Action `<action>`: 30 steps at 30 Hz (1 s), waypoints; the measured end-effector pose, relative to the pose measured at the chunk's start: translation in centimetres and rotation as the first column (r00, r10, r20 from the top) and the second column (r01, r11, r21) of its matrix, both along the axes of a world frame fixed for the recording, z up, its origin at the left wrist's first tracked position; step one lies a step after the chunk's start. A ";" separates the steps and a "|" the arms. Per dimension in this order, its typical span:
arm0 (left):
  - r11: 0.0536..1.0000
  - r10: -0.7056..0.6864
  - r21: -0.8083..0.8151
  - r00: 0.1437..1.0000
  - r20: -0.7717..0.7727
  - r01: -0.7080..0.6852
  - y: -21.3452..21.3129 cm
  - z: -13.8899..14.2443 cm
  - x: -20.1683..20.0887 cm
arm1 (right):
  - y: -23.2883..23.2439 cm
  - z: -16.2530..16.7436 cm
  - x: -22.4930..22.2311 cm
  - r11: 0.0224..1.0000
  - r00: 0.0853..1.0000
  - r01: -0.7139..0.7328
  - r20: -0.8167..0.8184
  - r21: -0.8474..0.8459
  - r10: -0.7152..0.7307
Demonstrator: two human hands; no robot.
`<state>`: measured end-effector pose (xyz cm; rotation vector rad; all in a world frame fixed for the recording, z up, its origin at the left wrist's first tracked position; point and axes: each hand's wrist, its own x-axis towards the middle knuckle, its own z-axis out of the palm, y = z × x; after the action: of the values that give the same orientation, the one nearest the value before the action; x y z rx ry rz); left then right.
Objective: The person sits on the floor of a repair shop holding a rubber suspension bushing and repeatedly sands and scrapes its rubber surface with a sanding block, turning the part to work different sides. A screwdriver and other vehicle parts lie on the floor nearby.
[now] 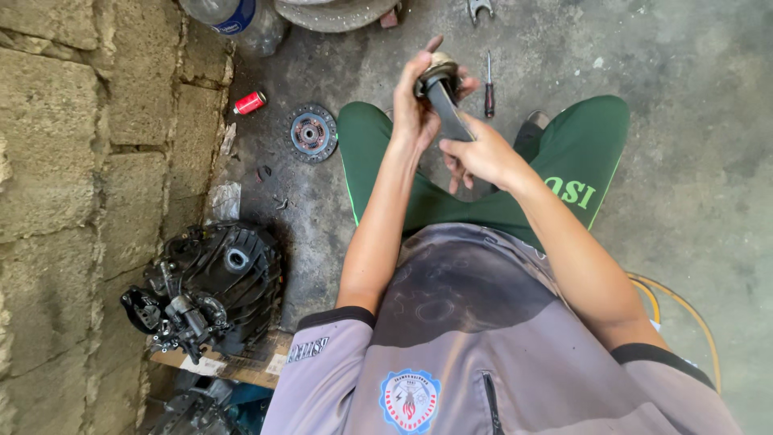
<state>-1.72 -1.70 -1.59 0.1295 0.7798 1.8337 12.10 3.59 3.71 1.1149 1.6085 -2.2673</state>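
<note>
I hold a dark metal part (448,106) in front of me above my knees: a flat arm with a round bearing-like ring at its upper end. My left hand (415,105) wraps around the ring end, fingers curled over it. My right hand (481,155) grips the lower end of the flat arm. Below the part are my legs in green trousers (580,153).
A clutch disc (312,133) lies on the concrete floor left of my knee, with a red can (250,102) beyond it. A screwdriver (489,87) lies past my hands. A black gearbox housing (205,290) rests by the block wall at left. A yellow hose (684,310) curves at right.
</note>
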 end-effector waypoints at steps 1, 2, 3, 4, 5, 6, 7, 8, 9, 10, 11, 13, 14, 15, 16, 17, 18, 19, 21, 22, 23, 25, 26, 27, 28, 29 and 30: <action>1.000 0.005 -0.002 1.000 0.017 -0.004 0.0 -0.2 0.1 | 0.0 0.0 0.1 1.000 1.000 -0.005 -0.006 0.012 0.005; 0.999 -0.031 -0.045 1.000 -0.007 0.030 0.0 -0.2 0.2 | 0.1 -0.1 0.1 1.000 1.000 -0.006 -0.010 0.022 0.006; 0.994 -0.072 -0.081 0.997 -0.033 0.069 0.2 -0.3 0.5 | 0.4 -0.2 0.0 0.999 1.000 -0.002 -0.018 0.040 0.003; 0.988 -0.112 -0.116 0.992 -0.061 0.104 0.3 -0.2 0.5 | 0.2 -0.3 0.1 0.996 1.000 -0.018 -0.002 0.086 0.018; 0.992 -0.050 -0.115 0.999 -0.017 0.048 0.3 -0.2 0.6 | -0.3 -0.5 0.2 0.991 0.999 -0.038 0.016 0.127 0.036; 0.993 0.009 -0.116 0.999 0.031 -0.005 0.3 -0.1 0.6 | -0.5 -0.6 0.2 0.984 0.998 -0.056 0.038 0.168 0.051; 0.992 0.064 -0.115 0.995 0.077 -0.055 0.3 0.0 0.7 | -0.7 -0.7 0.3 0.983 0.998 -0.050 0.045 0.176 0.043; 0.992 0.027 -0.125 0.999 0.024 -0.024 0.3 0.2 1.0 | -0.8 -0.7 0.3 0.981 0.998 -0.047 0.049 0.186 0.039; 0.990 -0.006 -0.139 1.000 -0.028 0.002 0.1 0.3 1.5 | -0.9 -0.7 0.2 0.980 0.998 -0.048 0.052 0.194 0.039; 0.987 -0.040 -0.158 0.996 -0.078 0.028 -0.1 0.4 1.7 | -0.9 -0.7 0.2 0.977 0.998 -0.056 0.042 0.206 0.048; 0.986 -0.040 -0.161 0.997 -0.064 0.029 -0.2 0.5 1.8 | -0.9 -0.6 0.2 0.975 0.998 -0.066 0.036 0.214 0.059; 0.984 -0.029 -0.176 0.999 -0.038 0.022 -0.6 0.4 1.4 | -1.2 -0.2 0.1 0.942 0.985 -0.166 0.099 0.292 0.143; 0.984 0.003 -0.179 1.000 0.002 -0.002 -0.6 0.3 1.3 | -1.3 0.0 0.0 0.897 0.965 -0.249 0.171 0.366 0.198; 0.984 0.031 -0.177 0.999 0.038 -0.024 -0.6 0.1 1.1 | -1.4 0.2 0.0 0.838 0.940 -0.327 0.243 0.436 0.241; 0.984 0.059 -0.175 0.995 0.075 -0.045 -0.6 -0.1 0.9 | -1.4 0.4 -0.3 0.807 0.938 -0.336 0.251 0.487 0.239; 0.985 0.046 -0.169 0.998 0.046 -0.037 -0.5 -0.3 0.8 | -1.4 0.5 -0.5 0.773 0.936 -0.344 0.263 0.533 0.235; 0.986 0.033 -0.167 0.999 0.021 -0.029 -0.5 -0.5 0.7 | -1.4 0.6 -0.6 0.740 0.932 -0.354 0.277 0.572 0.232; 0.985 0.025 -0.169 1.000 -0.005 -0.026 -0.7 -0.6 0.7 | -1.6 0.6 -0.6 0.723 0.926 -0.375 0.277 0.580 0.257; 0.977 0.072 -0.203 0.997 0.005 -0.070 -1.0 -0.9 0.9 | -1.7 0.4 -0.8 0.681 0.917 -0.399 0.268 0.614 0.297; 0.972 0.089 -0.217 0.996 0.009 -0.085 -1.1 -0.9 1.1 | -1.5 0.2 -0.9 0.670 0.919 -0.393 0.266 0.629 0.290; 0.969 0.054 -0.239 0.998 -0.041 -0.063 -1.2 -1.0 1.3 | -1.3 -0.1 -0.9 0.665 0.919 -0.395 0.267 0.634 0.290; 0.957 -0.020 -0.290 0.991 -0.129 -0.018 -1.5 -0.7 1.7 | -1.2 -0.7 -0.5 0.763 0.943 -0.331 0.221 0.555 0.248; 0.962 -0.063 -0.272 0.995 -0.073 0.041 -1.5 -0.5 1.6 | -1.0 -1.0 -0.4 0.844 0.967 -0.251 0.168 0.474 0.193; 0.964 -0.101 -0.250 0.995 -0.020 0.093 -1.7 -0.2 1.4 | -0.7 -1.3 -0.3 0.907 0.984 -0.171 0.117 0.384 0.136; 0.963 -0.136 -0.230 0.990 0.036 0.141 -2.0 0.1 1.3 | -0.4 -1.6 -0.1 0.962 0.995 -0.098 0.056 0.256 0.087; 0.968 -0.138 -0.201 0.988 0.072 0.150 -2.2 0.4 1.3 | 0.0 -1.9 0.2 0.993 1.000 -0.028 0.007 0.116 0.028; 0.972 -0.141 -0.174 0.984 0.111 0.159 -2.5 0.6 1.3 | 0.1 -2.0 0.4 0.999 0.999 0.038 -0.031 -0.032 -0.039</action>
<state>-0.40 -4.16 -1.01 -0.0191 0.8416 1.6056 12.52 3.73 1.68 1.1181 1.5704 -2.3373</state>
